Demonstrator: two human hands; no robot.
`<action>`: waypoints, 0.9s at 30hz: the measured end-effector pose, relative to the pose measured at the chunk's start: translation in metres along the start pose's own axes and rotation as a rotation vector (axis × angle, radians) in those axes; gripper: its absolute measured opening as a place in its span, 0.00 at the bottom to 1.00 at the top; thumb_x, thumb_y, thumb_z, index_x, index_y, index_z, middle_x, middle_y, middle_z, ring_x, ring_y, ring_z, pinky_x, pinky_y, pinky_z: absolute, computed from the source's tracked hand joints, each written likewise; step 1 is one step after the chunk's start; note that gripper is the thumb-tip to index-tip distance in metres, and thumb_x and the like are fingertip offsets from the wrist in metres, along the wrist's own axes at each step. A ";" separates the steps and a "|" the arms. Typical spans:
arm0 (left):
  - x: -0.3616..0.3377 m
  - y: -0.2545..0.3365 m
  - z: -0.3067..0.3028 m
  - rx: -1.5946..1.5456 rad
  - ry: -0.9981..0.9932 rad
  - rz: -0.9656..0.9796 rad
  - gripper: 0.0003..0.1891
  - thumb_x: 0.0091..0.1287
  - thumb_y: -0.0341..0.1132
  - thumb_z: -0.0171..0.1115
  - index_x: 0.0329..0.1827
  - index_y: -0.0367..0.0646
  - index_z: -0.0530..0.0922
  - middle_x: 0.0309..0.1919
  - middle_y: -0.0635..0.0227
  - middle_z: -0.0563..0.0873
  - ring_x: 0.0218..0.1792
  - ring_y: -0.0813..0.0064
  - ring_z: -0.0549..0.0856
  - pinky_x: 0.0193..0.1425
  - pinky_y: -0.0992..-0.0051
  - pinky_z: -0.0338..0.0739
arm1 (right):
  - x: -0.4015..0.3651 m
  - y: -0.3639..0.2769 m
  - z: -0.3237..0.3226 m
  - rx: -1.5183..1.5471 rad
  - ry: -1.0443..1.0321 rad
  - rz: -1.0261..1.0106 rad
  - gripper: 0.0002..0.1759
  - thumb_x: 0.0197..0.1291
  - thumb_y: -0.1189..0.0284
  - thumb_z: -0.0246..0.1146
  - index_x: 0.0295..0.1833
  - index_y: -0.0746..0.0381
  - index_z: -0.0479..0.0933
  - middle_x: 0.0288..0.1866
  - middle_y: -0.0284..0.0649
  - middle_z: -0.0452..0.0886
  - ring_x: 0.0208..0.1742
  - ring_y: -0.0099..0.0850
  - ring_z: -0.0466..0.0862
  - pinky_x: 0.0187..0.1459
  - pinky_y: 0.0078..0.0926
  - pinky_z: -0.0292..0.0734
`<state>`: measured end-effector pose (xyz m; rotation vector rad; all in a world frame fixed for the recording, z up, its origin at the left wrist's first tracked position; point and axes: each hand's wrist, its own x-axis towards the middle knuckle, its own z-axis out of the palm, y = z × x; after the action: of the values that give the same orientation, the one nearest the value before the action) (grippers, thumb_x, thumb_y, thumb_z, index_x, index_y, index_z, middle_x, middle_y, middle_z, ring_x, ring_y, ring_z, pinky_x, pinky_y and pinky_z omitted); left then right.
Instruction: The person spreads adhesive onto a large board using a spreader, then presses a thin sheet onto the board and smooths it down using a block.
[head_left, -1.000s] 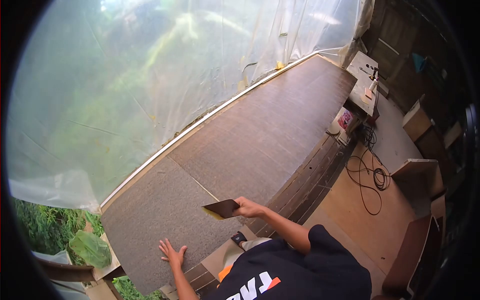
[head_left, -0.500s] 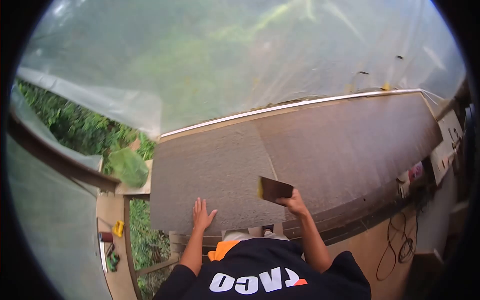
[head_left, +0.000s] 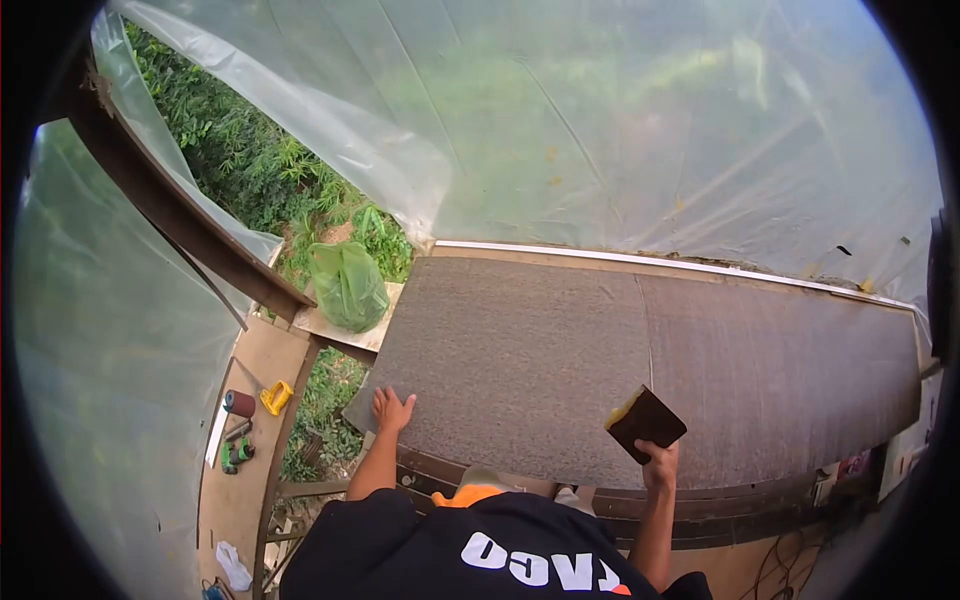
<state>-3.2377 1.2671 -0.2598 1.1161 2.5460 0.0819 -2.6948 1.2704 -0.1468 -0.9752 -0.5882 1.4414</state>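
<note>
The dark block (head_left: pixel 645 422) (flat, with a yellow edge along its far-left side) is sitting tilted just over the near edge of the board (head_left: pixel 540 350), right of its middle. The right hand (head_left: pixel 660 463) is gripping it from the near side, fingers closed around its lower corner. The left hand (head_left: pixel 392 408) is lying flat on the board's near left corner, fingers spread and holding nothing. The board itself, a long grey-brown panel, is stretching from left to right across the scene, its right half looking darker. Beyond its far edge, clear plastic sheeting (head_left: pixel 620 120) is hanging. A green bag (head_left: pixel 347 285) is resting on a ledge just beside the board's far left corner. Further left, a red roll (head_left: pixel 238 403) and a yellow item (head_left: pixel 276 397) are lying on a wooden shelf (head_left: pixel 240 500).
</note>
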 end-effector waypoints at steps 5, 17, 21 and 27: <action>0.062 -0.032 -0.035 -0.252 -0.036 -0.075 0.54 0.56 0.64 0.66 0.74 0.32 0.56 0.73 0.41 0.59 0.75 0.45 0.57 0.77 0.53 0.52 | 0.003 0.023 0.045 0.150 0.134 0.032 0.32 0.42 0.89 0.62 0.59 0.66 0.73 0.53 0.41 0.81 0.55 0.37 0.81 0.61 0.35 0.75; 0.065 -0.023 -0.036 -0.362 -0.021 0.146 0.57 0.44 0.45 0.82 0.76 0.41 0.56 0.70 0.44 0.62 0.71 0.43 0.61 0.74 0.53 0.57 | 0.067 -0.015 0.083 -0.160 0.269 -0.179 0.21 0.46 0.87 0.64 0.50 0.67 0.80 0.47 0.39 0.85 0.46 0.32 0.85 0.53 0.29 0.77; 0.061 -0.024 -0.039 -0.381 0.018 0.203 0.56 0.43 0.42 0.82 0.75 0.42 0.57 0.68 0.45 0.65 0.69 0.47 0.65 0.72 0.57 0.61 | 0.110 -0.012 0.062 -0.287 0.294 -0.149 0.18 0.46 0.86 0.64 0.47 0.69 0.81 0.43 0.38 0.86 0.43 0.30 0.84 0.51 0.29 0.77; 0.058 -0.021 -0.038 -0.370 -0.005 0.249 0.54 0.44 0.41 0.82 0.75 0.41 0.58 0.66 0.45 0.66 0.68 0.47 0.66 0.72 0.57 0.62 | 0.186 -0.004 0.056 -0.952 0.159 -0.383 0.20 0.57 0.84 0.56 0.53 0.60 0.81 0.45 0.38 0.86 0.47 0.31 0.84 0.50 0.24 0.75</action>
<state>-3.3020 1.2983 -0.2458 1.2649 2.2479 0.5857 -2.7220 1.4623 -0.1551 -1.5774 -1.3134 0.6922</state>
